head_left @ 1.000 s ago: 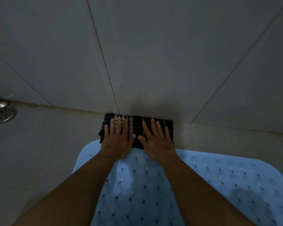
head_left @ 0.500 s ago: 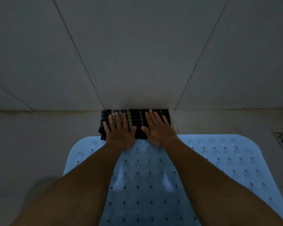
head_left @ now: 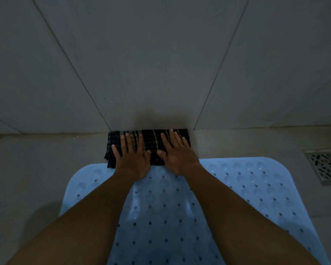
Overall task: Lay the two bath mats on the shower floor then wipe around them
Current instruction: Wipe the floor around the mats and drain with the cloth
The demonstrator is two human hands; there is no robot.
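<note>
The left hand [head_left: 131, 161] and the right hand [head_left: 177, 155] press flat, with fingers straight, on the dark striped cloth [head_left: 153, 142]; it lies between the wall [head_left: 161, 64] and the blue mat [head_left: 246, 184].

Pale blue bath mat [head_left: 237, 197] here, dotted all over with rows of small dark holes, faint round bumps along its far edge. Beyond it, a black cloth [head_left: 153, 142] crossed by thin pale stripes. Plain grey wall tiles [head_left: 151, 64], thin darker grout lines. Dull beige shower floor [head_left: 36, 169]. Silver drain grate [head_left: 323, 163] on the right, lattice pattern.
</note>
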